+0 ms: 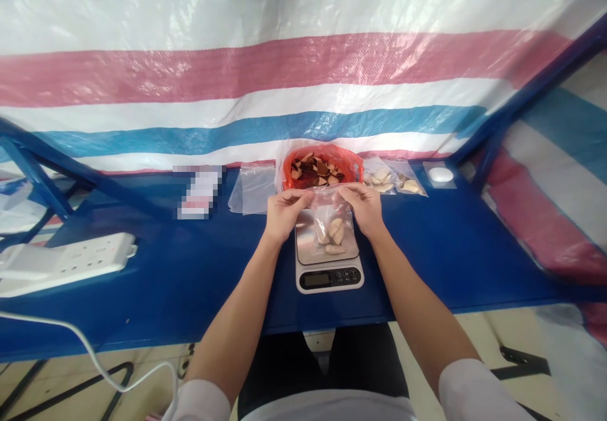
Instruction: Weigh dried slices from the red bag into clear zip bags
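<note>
Between my two hands is a clear zip bag (pixel 327 222) with several pale dried slices in its lower part. My left hand (pixel 284 212) pinches the bag's top edge at the left corner, and my right hand (pixel 364 207) pinches it at the right corner. The bag's lower part is over the metal plate of a white kitchen scale (pixel 303 282); whether it rests fully on the plate I cannot tell. Just behind my fingers sits a red plastic bag (pixel 353 167), open at the top, full of brown-edged dried slices (pixel 318 169).
Flat clear bags (pixel 253 188) lie left of the red bag. To its right are filled clear bags (pixel 386 177) and a white oval object (pixel 441 174). A white power strip (pixel 71 263) with a cable lies at left on the blue table (pixel 199 282). Striped sheeting (pixel 237 73) hangs behind.
</note>
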Demonstrator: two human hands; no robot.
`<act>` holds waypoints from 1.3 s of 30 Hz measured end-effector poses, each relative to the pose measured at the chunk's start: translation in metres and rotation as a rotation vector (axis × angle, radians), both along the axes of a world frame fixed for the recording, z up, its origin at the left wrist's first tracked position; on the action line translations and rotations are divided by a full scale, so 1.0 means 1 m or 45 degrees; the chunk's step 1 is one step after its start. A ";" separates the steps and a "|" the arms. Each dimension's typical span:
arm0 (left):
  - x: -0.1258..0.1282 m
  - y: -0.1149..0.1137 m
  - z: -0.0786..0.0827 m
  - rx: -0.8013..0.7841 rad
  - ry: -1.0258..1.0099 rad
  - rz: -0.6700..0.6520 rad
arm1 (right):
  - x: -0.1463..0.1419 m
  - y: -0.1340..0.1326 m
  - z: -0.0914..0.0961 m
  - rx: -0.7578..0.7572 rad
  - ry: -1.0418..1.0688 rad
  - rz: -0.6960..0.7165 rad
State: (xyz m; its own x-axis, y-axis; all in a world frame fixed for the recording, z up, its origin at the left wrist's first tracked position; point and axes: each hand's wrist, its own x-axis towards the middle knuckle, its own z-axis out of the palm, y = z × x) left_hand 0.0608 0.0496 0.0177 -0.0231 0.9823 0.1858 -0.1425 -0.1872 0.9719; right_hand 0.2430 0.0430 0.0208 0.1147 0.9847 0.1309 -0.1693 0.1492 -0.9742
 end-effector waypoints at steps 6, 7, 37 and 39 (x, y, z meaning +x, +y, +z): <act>-0.003 -0.001 0.002 0.030 0.089 -0.019 | 0.001 0.003 -0.002 0.031 -0.020 0.032; -0.003 0.000 0.002 0.039 0.083 -0.018 | 0.001 0.002 -0.002 0.035 -0.032 0.038; 0.005 -0.004 0.006 -0.016 -0.034 -0.062 | -0.003 -0.001 -0.003 0.049 -0.124 0.079; 0.005 -0.004 0.006 -0.010 -0.033 -0.062 | -0.003 -0.001 -0.004 0.043 -0.119 0.089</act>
State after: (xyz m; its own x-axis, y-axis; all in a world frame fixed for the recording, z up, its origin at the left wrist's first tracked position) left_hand 0.0654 0.0454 0.0237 0.0202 0.9838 0.1781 -0.1767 -0.1718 0.9691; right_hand 0.2405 0.0418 0.0167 0.0319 0.9847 0.1711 -0.0886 0.1733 -0.9809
